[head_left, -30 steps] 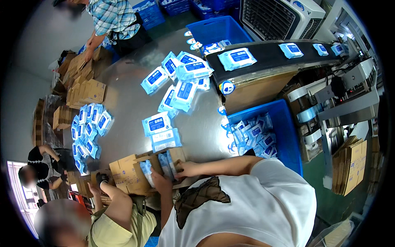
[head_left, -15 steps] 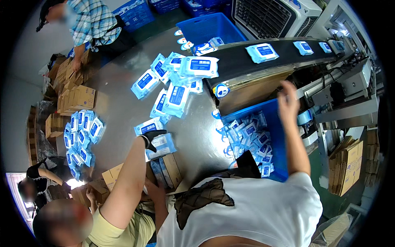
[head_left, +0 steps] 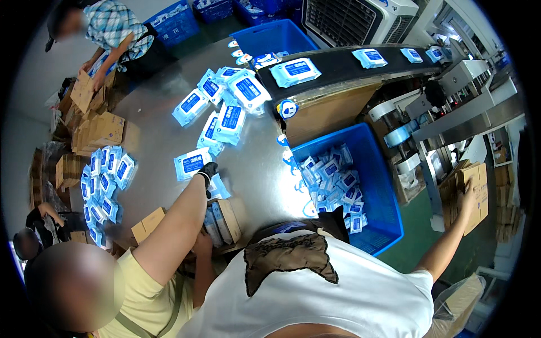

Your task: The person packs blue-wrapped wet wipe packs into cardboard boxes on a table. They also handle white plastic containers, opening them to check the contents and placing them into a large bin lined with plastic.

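Right hand out at far right, against a stack of folded cartons. Left hand near side, beside the open carton at the near edge of the tabletop; blue-white packs stand inside. A co-worker's arm partly covers it; from here can't tell whether either hand grips or is released. Loose packs lie farther off; small packs fill the blue bin, right.
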`<act>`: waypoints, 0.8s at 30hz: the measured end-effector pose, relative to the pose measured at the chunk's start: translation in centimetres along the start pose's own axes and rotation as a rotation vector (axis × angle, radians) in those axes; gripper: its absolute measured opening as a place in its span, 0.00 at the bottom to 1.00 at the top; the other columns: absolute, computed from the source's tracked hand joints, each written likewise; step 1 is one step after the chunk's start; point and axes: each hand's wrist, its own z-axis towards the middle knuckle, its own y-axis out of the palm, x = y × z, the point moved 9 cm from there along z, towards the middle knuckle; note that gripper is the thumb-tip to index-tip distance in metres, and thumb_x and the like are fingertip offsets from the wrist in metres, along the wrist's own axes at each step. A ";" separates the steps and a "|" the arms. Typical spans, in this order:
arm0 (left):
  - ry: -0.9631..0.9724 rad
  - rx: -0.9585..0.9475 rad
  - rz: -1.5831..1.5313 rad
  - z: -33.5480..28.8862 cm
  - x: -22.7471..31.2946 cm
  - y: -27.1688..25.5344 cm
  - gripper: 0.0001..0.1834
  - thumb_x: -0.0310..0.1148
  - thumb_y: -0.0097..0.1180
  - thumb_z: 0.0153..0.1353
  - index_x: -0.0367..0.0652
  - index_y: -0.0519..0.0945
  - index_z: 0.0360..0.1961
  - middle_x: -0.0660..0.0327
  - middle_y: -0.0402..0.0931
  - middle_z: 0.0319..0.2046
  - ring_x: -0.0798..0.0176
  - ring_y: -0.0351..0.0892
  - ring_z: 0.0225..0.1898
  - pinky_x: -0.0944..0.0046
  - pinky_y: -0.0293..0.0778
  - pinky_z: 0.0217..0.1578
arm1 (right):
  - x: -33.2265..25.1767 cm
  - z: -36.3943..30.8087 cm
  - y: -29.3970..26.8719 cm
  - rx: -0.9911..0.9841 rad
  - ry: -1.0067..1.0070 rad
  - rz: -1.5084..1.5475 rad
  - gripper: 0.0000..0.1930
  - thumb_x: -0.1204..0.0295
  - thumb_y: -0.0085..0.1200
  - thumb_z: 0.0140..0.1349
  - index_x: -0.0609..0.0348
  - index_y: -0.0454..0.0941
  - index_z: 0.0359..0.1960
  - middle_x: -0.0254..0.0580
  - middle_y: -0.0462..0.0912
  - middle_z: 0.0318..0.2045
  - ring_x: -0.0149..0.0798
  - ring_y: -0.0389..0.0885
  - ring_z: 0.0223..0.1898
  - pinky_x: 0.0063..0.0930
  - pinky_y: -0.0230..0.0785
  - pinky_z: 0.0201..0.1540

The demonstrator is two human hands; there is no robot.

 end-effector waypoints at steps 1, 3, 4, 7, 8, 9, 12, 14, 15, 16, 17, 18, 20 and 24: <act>0.088 0.024 0.038 1.2 0.6 0.1 0.26 0.38 0.48 0.64 0.29 0.69 0.58 0.36 0.71 0.52 0.39 0.69 0.55 0.47 0.64 0.56 | 1.1 -2.0 -1.2 -0.008 0.010 0.053 0.39 0.69 0.60 0.51 0.43 0.58 0.67 0.58 0.68 0.59 0.58 0.66 0.60 0.44 0.63 0.58; 0.102 0.029 0.037 0.3 0.2 -0.3 0.27 0.37 0.49 0.64 0.29 0.67 0.59 0.36 0.70 0.53 0.39 0.69 0.56 0.47 0.64 0.56 | -1.6 -3.4 -5.1 -0.013 -0.024 0.107 0.35 0.71 0.62 0.50 0.49 0.64 0.63 0.56 0.74 0.53 0.56 0.73 0.54 0.42 0.68 0.52; 0.083 0.023 0.032 -0.1 -0.2 -0.3 0.27 0.37 0.49 0.64 0.29 0.67 0.59 0.36 0.69 0.53 0.39 0.69 0.56 0.47 0.64 0.56 | -3.0 -3.6 -6.8 -0.020 -0.033 0.101 0.32 0.71 0.62 0.50 0.51 0.68 0.61 0.55 0.76 0.51 0.56 0.75 0.52 0.42 0.69 0.51; -0.016 -0.039 -0.013 -1.0 -0.6 -0.3 0.28 0.37 0.50 0.63 0.28 0.65 0.60 0.35 0.68 0.54 0.39 0.68 0.56 0.47 0.64 0.56 | -3.7 -3.2 -8.0 -0.017 -0.095 0.101 0.27 0.70 0.62 0.51 0.55 0.73 0.55 0.52 0.79 0.48 0.54 0.77 0.49 0.42 0.70 0.48; -0.031 -0.058 -0.024 -0.8 -0.3 -0.2 0.29 0.37 0.50 0.63 0.27 0.64 0.60 0.35 0.67 0.54 0.39 0.68 0.57 0.47 0.64 0.56 | -3.1 -3.4 -8.1 -0.015 -0.111 0.099 0.25 0.70 0.62 0.51 0.57 0.74 0.53 0.51 0.79 0.48 0.54 0.77 0.48 0.43 0.70 0.47; -0.024 -0.051 -0.051 -0.5 0.0 -0.1 0.29 0.36 0.51 0.63 0.27 0.64 0.61 0.35 0.67 0.55 0.39 0.68 0.57 0.47 0.64 0.56 | -2.3 -3.6 -8.2 -0.024 -0.092 0.124 0.24 0.69 0.61 0.52 0.57 0.74 0.53 0.51 0.79 0.47 0.54 0.78 0.48 0.43 0.70 0.47; 0.101 0.149 -0.207 -0.9 0.4 -1.7 0.38 0.34 0.58 0.57 0.29 0.56 0.64 0.36 0.62 0.59 0.39 0.64 0.59 0.47 0.60 0.58 | -2.2 -3.0 -8.2 0.023 -0.055 0.149 0.21 0.68 0.60 0.54 0.57 0.75 0.50 0.52 0.80 0.45 0.55 0.78 0.47 0.44 0.71 0.46; 0.206 0.286 -0.277 -1.4 0.7 -2.7 0.43 0.34 0.62 0.54 0.30 0.54 0.65 0.38 0.59 0.61 0.38 0.61 0.61 0.47 0.57 0.60 | -2.4 -3.0 -9.2 0.166 -0.001 0.076 0.18 0.69 0.59 0.54 0.57 0.77 0.47 0.51 0.80 0.44 0.54 0.77 0.46 0.44 0.71 0.46; 0.198 0.331 -0.231 -1.4 0.7 -2.8 0.44 0.35 0.65 0.50 0.32 0.56 0.65 0.40 0.60 0.61 0.39 0.58 0.62 0.46 0.52 0.62 | -2.9 -3.1 -8.8 0.143 -0.044 0.047 0.16 0.68 0.57 0.56 0.57 0.77 0.46 0.51 0.80 0.43 0.54 0.78 0.45 0.45 0.71 0.45; 0.200 0.365 -0.231 -1.6 0.7 -3.1 0.43 0.34 0.65 0.50 0.33 0.56 0.64 0.40 0.60 0.61 0.40 0.58 0.62 0.45 0.51 0.62 | -3.4 -3.1 -8.5 0.121 -0.087 0.017 0.14 0.67 0.54 0.57 0.57 0.77 0.45 0.50 0.80 0.42 0.55 0.78 0.44 0.46 0.71 0.45; 0.201 0.396 -0.233 -2.0 1.1 -3.5 0.43 0.34 0.64 0.50 0.33 0.57 0.64 0.40 0.59 0.61 0.40 0.58 0.62 0.45 0.51 0.62 | -3.7 -3.2 -8.2 0.099 -0.129 -0.015 0.13 0.67 0.52 0.59 0.57 0.78 0.44 0.50 0.80 0.42 0.55 0.79 0.43 0.46 0.71 0.44; 0.203 0.428 -0.235 -2.5 1.6 -4.0 0.42 0.34 0.64 0.50 0.34 0.57 0.64 0.40 0.59 0.61 0.40 0.57 0.62 0.44 0.50 0.62 | -3.9 -3.3 -7.8 0.077 -0.169 -0.048 0.13 0.66 0.50 0.61 0.57 0.78 0.43 0.50 0.80 0.41 0.55 0.79 0.42 0.47 0.72 0.43; 0.270 0.504 -0.256 -4.3 3.7 -5.0 0.40 0.33 0.64 0.51 0.34 0.59 0.63 0.41 0.59 0.59 0.41 0.58 0.61 0.45 0.51 0.61 | -4.6 -5.0 -12.4 0.329 -0.132 -0.108 0.11 0.67 0.51 0.59 0.55 0.80 0.40 0.47 0.81 0.39 0.53 0.80 0.39 0.43 0.73 0.41; 0.502 0.514 -0.447 -8.2 7.9 -6.8 0.36 0.32 0.64 0.51 0.34 0.62 0.60 0.43 0.59 0.57 0.41 0.59 0.59 0.45 0.52 0.60 | -7.0 -11.9 -29.4 0.836 0.010 -0.144 0.10 0.68 0.55 0.60 0.55 0.80 0.42 0.46 0.82 0.42 0.51 0.80 0.41 0.36 0.73 0.42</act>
